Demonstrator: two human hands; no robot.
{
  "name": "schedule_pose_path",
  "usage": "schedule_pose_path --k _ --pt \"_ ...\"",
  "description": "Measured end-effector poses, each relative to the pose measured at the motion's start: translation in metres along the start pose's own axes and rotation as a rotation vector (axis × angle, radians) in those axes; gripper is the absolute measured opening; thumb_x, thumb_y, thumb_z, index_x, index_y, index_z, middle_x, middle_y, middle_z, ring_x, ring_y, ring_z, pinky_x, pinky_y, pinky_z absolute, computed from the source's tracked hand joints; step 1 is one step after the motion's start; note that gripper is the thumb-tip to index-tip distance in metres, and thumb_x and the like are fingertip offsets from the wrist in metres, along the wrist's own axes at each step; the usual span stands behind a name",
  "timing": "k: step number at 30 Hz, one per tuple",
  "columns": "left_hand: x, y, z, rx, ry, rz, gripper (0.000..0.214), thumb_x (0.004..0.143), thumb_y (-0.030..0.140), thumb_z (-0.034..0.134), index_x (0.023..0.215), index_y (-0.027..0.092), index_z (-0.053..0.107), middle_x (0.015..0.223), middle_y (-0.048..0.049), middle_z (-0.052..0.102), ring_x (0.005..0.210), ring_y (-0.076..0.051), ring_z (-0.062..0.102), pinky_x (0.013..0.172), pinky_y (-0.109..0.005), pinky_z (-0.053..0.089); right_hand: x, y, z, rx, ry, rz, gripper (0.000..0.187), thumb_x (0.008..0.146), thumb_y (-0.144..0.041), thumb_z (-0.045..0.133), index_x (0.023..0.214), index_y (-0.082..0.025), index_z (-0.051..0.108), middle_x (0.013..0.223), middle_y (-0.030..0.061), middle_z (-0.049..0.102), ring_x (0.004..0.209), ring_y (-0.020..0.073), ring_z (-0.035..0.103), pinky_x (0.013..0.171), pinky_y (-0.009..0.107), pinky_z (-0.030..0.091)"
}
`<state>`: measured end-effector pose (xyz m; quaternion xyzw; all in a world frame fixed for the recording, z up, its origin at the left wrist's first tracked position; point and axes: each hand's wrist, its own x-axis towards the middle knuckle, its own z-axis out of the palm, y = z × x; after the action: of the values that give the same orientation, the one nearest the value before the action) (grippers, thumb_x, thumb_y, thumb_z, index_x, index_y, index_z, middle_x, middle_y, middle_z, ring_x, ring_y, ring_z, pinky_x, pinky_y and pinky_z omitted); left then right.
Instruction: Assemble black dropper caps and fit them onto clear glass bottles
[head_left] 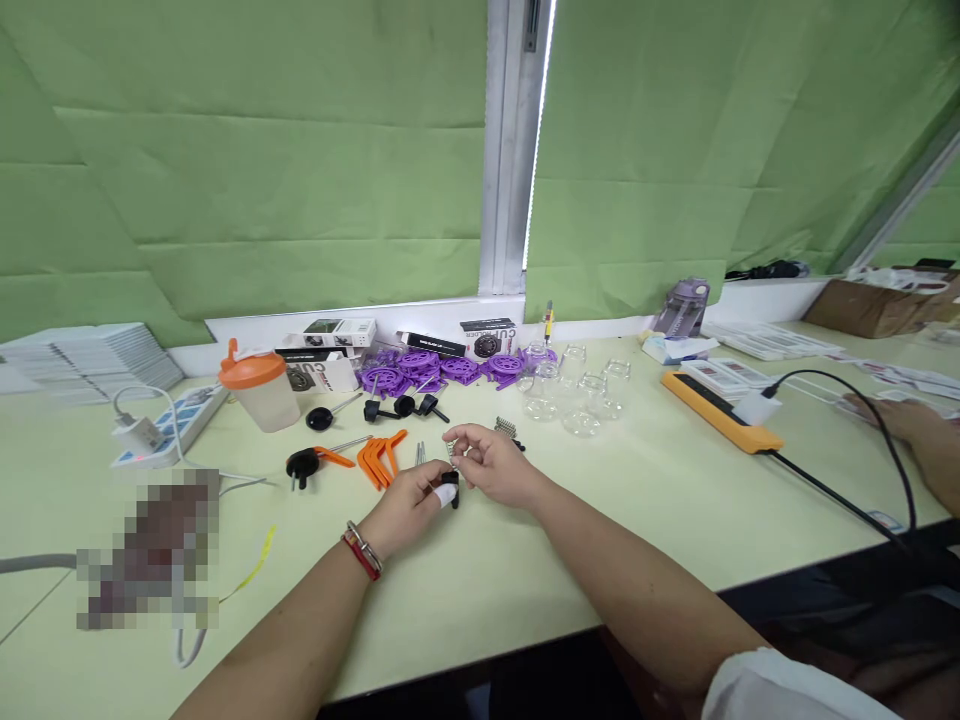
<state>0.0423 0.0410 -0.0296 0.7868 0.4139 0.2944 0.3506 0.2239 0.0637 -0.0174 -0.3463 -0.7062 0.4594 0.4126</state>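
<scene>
My left hand (412, 503) rests on the pale table (525, 560), fingers curled round a small black part (451, 490); one fingertip wears a white wrap. My right hand (491, 462) meets it from the right and pinches a tiny metal spring (452, 452) just above that part. Orange curved pieces (379, 457) lie just left of my hands. Black knobs with metal pins (405, 406) and a pile of purple plastic discs (435, 368) sit behind them. More small springs (506, 428) lie beyond my right hand.
An orange-lidded cup (259, 388) and a white power strip (161, 425) stand at the left. Clear plastic cups (574, 395), product boxes (330, 345) and an orange power strip (720, 412) with a black cable lie behind and right. Another person's hand (911, 425) rests at the far right.
</scene>
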Motion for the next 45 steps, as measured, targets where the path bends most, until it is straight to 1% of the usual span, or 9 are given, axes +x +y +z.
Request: schedule_pose_path --k 4,12,19,24,28,32,34,37,45 --pt "0.000 -0.001 0.000 -0.009 0.004 0.003 0.021 0.088 0.032 0.046 0.085 0.017 0.060 0.078 -0.0015 0.058 0.072 -0.014 0.051 0.067 -0.025 0.042 0.000 0.004 -0.001 -0.049 -0.030 -0.052 0.028 0.078 -0.020 0.059 0.106 -0.020 0.055 0.085 -0.0020 0.055 0.051 0.0038 0.039 0.050 0.019 0.034" --pt "0.001 -0.001 0.000 0.007 0.014 -0.003 0.019 0.087 0.031 0.046 0.084 0.017 0.059 0.074 -0.0001 0.056 0.068 -0.013 0.049 0.064 -0.024 0.040 -0.002 0.000 -0.010 -0.096 -0.083 -0.107 0.022 0.077 -0.023 0.063 0.098 -0.018 0.060 0.083 0.0006 0.061 0.056 0.0067 0.045 0.055 0.021 0.038" --pt "0.000 -0.001 0.001 0.007 0.016 0.007 0.019 0.087 0.030 0.046 0.086 0.017 0.060 0.075 -0.0008 0.056 0.070 -0.014 0.050 0.066 -0.025 0.041 -0.003 -0.001 -0.014 -0.158 -0.067 -0.156 0.020 0.076 -0.022 0.063 0.095 -0.016 0.064 0.072 -0.0016 0.060 0.051 0.0061 0.042 0.051 0.020 0.035" --pt "0.000 0.001 0.001 -0.004 0.006 0.012 0.020 0.088 0.031 0.047 0.092 0.017 0.062 0.082 -0.0027 0.060 0.075 -0.015 0.052 0.069 -0.026 0.042 -0.006 -0.006 -0.015 -0.282 -0.087 -0.207 0.017 0.076 -0.018 0.062 0.092 -0.017 0.067 0.068 -0.0022 0.062 0.048 0.0057 0.040 0.050 0.020 0.035" --pt "0.000 -0.001 0.001 -0.017 0.009 0.010 0.024 0.088 0.032 0.048 0.101 0.017 0.062 0.089 -0.0043 0.063 0.079 -0.016 0.055 0.073 -0.027 0.044 -0.005 -0.006 -0.015 -0.345 -0.089 -0.265 0.017 0.076 -0.014 0.062 0.091 -0.018 0.069 0.076 0.0004 0.067 0.054 0.0076 0.049 0.055 0.021 0.041" --pt "0.000 -0.002 0.000 0.019 0.015 0.001 0.021 0.088 0.031 0.047 0.093 0.016 0.062 0.080 -0.0019 0.060 0.073 -0.014 0.052 0.068 -0.026 0.042 -0.001 -0.001 -0.017 -0.384 -0.134 -0.383 0.018 0.080 -0.013 0.059 0.090 -0.019 0.073 0.086 0.0051 0.069 0.073 0.0130 0.062 0.069 0.025 0.048" --pt "0.000 -0.002 0.000 0.034 0.013 0.001 0.021 0.089 0.030 0.046 0.088 0.016 0.062 0.077 -0.0009 0.058 0.071 -0.014 0.051 0.067 -0.025 0.041 -0.001 0.000 -0.018 -0.421 -0.174 -0.406 0.020 0.081 -0.012 0.058 0.089 -0.020 0.074 0.088 0.0056 0.067 0.077 0.0136 0.063 0.071 0.025 0.048" --pt "0.000 -0.002 -0.001 0.018 0.007 0.004 0.020 0.089 0.030 0.046 0.088 0.017 0.061 0.079 -0.0008 0.059 0.073 -0.013 0.051 0.067 -0.025 0.041 -0.002 0.000 -0.018 -0.449 -0.215 -0.376 0.022 0.080 -0.010 0.059 0.091 -0.021 0.075 0.092 0.0052 0.065 0.075 0.0124 0.062 0.068 0.024 0.048" --pt "0.000 -0.004 -0.001 0.021 0.008 0.005 0.020 0.088 0.030 0.047 0.087 0.016 0.061 0.078 -0.0007 0.058 0.072 -0.013 0.050 0.067 -0.025 0.041 -0.002 0.000 -0.018 -0.436 -0.225 -0.337 0.023 0.081 -0.010 0.061 0.094 -0.022 0.076 0.092 0.0047 0.064 0.077 0.0125 0.061 0.071 0.025 0.048"
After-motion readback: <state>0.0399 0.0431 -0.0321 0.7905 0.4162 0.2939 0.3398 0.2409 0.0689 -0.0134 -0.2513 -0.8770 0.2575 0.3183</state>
